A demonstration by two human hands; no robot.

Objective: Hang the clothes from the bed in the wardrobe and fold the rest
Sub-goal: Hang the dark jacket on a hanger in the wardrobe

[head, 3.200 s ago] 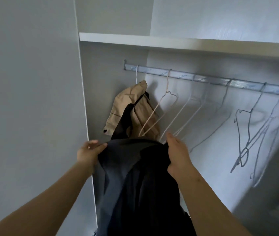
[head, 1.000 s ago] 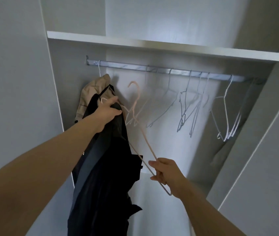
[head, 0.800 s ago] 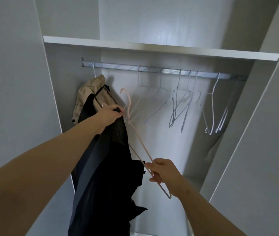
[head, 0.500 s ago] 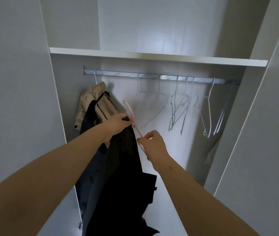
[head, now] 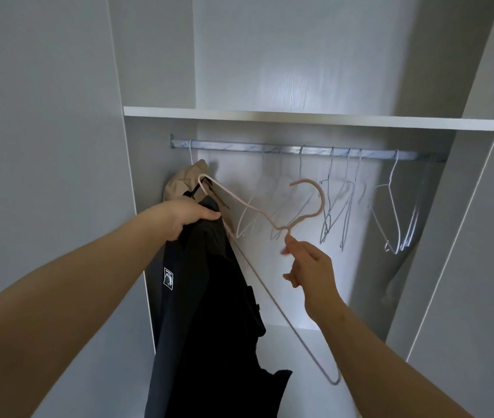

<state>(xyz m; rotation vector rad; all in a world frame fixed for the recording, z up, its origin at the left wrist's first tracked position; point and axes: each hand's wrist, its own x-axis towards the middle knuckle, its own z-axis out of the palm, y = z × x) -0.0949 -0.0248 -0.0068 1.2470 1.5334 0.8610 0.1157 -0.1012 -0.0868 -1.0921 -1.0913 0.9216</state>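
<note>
Before the open wardrobe (head: 300,119), the black garment (head: 209,312) hangs left below the rail (head: 239,145), the pink hanger (head: 321,198) tilts at its right, our left hand (head: 185,214) clenching the garment's top and our right hand (head: 309,267) pinching the hanger's neck.

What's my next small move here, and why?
Probably feed the upper end of the pink hanger into the dark garment where the left hand grips it: the right hand pinches the hanger's neck off the rail, and the garment isn't on it.
</note>
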